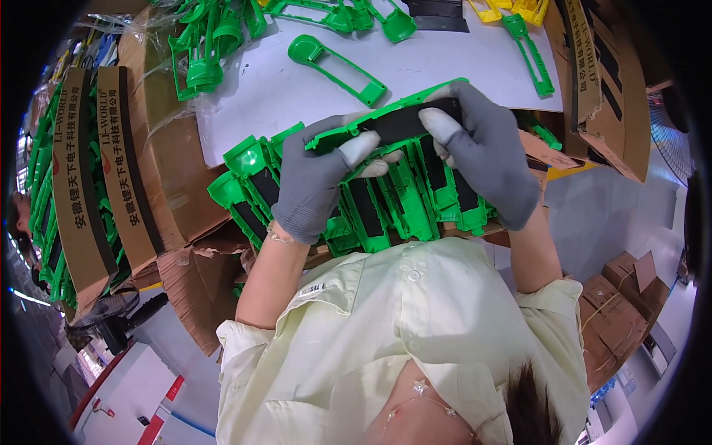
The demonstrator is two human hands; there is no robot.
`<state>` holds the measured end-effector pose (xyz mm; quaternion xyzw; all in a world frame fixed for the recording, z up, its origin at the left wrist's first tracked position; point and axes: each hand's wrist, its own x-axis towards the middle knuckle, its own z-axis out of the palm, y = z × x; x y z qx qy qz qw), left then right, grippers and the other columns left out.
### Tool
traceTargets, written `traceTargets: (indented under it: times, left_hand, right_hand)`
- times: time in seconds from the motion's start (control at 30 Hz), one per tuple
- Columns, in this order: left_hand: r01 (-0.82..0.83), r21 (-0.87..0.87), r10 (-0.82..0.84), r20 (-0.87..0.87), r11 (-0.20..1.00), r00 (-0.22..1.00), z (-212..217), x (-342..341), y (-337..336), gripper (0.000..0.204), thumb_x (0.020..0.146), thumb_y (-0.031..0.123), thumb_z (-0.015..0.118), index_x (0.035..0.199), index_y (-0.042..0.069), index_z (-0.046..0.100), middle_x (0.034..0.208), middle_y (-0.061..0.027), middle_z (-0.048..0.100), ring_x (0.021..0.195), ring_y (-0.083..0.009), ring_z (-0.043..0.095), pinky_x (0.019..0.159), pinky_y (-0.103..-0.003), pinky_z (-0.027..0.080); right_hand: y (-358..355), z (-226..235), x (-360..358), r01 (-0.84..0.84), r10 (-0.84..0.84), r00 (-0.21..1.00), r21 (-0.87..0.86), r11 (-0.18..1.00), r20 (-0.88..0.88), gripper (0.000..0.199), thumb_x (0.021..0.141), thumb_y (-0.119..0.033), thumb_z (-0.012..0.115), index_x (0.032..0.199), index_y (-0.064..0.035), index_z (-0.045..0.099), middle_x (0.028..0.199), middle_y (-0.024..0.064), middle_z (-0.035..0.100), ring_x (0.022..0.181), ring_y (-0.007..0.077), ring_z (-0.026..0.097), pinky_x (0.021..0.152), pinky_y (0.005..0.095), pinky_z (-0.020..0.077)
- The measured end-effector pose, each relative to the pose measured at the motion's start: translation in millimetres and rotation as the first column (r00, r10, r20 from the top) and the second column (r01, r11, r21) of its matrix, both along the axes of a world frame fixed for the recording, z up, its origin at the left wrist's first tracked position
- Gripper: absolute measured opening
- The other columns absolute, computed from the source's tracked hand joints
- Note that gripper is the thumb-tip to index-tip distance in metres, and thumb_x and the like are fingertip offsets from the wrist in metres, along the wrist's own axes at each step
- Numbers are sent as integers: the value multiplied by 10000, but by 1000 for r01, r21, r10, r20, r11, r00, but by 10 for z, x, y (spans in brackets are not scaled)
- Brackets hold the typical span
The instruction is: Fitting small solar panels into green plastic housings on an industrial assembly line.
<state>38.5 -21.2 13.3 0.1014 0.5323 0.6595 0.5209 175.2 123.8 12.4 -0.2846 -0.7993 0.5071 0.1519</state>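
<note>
Both hands wear grey gloves with whitish fingertips. Between them, a long green plastic frame (pixel 393 106) is held up at a slight tilt, its right end higher. A black strip (pixel 406 124) lies along the inside of this frame. My left hand (pixel 308 174) grips the left end, thumb on the inner side. At the other end my right hand (pixel 493 159) is closed around it, thumb pressed against the black strip. Directly below, several similar green frames with black strips (pixel 365 206) stand side by side close to my body, partly covered by my hands.
A white work surface (pixel 259 89) bears a loose green frame (pixel 368 91), a green heap (pixel 208 70) far left, yellow pieces (pixel 528 9) and black strips (pixel 439 15). Cardboard cartons (pixel 167 156) holding green parts flank the left; another carton (pixel 615 141) stands right.
</note>
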Motion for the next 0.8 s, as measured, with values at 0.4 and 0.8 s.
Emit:
traceTargets:
  times: [0.4,0.8]
  left_hand:
    - [95,-46,-100,-118,994,988,1,-26,-77,285,841,25,620,1114,-54,605,943,-135,663,758,-218,681,613,-248,569]
    - [78,-69,-96,-312,995,945,-42,-64,-99,254,787,-41,670,1038,-51,638,939,-102,660,745,-179,670,604,-239,582]
  right_hand:
    - [142,-20,108,52,-53,999,-150,987,0,323,761,-177,751,1002,-24,600,759,10,594,606,67,552,552,214,459]
    - [-44,-81,255,12,-28,992,132,991,121,241,773,-184,718,889,-11,596,730,44,620,679,98,565,630,253,450]
